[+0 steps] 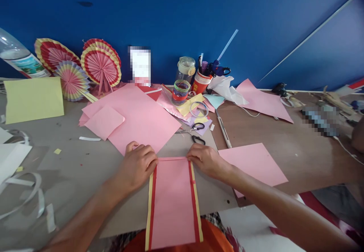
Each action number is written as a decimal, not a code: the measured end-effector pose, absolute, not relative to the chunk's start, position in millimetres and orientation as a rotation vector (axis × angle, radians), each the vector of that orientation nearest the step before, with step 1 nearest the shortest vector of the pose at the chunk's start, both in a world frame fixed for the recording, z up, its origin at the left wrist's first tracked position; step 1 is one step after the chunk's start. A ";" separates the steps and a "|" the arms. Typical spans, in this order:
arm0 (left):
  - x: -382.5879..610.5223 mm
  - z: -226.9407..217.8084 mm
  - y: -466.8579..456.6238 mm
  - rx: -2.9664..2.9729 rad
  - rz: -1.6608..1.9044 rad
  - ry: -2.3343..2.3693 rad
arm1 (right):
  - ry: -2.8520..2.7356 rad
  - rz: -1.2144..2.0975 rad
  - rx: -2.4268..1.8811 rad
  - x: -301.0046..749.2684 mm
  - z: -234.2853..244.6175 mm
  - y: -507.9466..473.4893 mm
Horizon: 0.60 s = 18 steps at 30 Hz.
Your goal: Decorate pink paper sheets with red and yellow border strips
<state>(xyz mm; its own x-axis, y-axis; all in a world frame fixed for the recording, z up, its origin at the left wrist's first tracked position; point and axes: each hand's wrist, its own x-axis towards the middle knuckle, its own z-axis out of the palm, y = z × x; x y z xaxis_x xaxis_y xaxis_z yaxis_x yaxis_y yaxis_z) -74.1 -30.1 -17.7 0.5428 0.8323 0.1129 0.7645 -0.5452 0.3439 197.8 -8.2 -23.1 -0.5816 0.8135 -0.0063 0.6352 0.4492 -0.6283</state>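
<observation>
A pink paper sheet [174, 202] with red and yellow strips along both long sides hangs over the table's front edge. Its far edge carries a narrow fold. My left hand [141, 164] pinches the left end of that fold, fingers closed. At the right end, my right hand [203, 159] pinches the paper too. Just beyond my hands lie a large pink sheet [139, 115] with a smaller pink square [105, 123] on it, and black-handled scissors [198, 139]. A white cutter knife [223, 129] lies past my right hand.
Pleated paper fans [101, 64] lean on the blue wall beside a bottle [21, 56]. Tape rolls [181, 92], a red cup [200, 82] with tools and a clear jar [186, 69] stand at the back. Pink sheets [253, 163] lie right, white strips [40, 199] left.
</observation>
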 end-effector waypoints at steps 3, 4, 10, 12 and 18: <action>-68.4 -21.0 -28.5 2.467 0.406 1.427 | -2.421 0.837 -1.349 191.1 -21.2 -7.2; -66.6 -22.1 -28.2 2.456 0.393 1.452 | -2.437 0.821 -1.379 189.3 -20.5 -7.3; -62.0 -26.7 -28.7 2.408 0.317 1.559 | -2.548 0.704 -1.534 183.6 -15.6 -6.9; -62.3 -27.5 -29.1 2.385 0.329 1.571 | -2.599 0.658 -1.582 182.1 -13.2 -6.2; -62.2 -23.8 -30.6 2.430 0.332 1.595 | -2.784 0.472 -1.703 173.2 -3.6 -5.3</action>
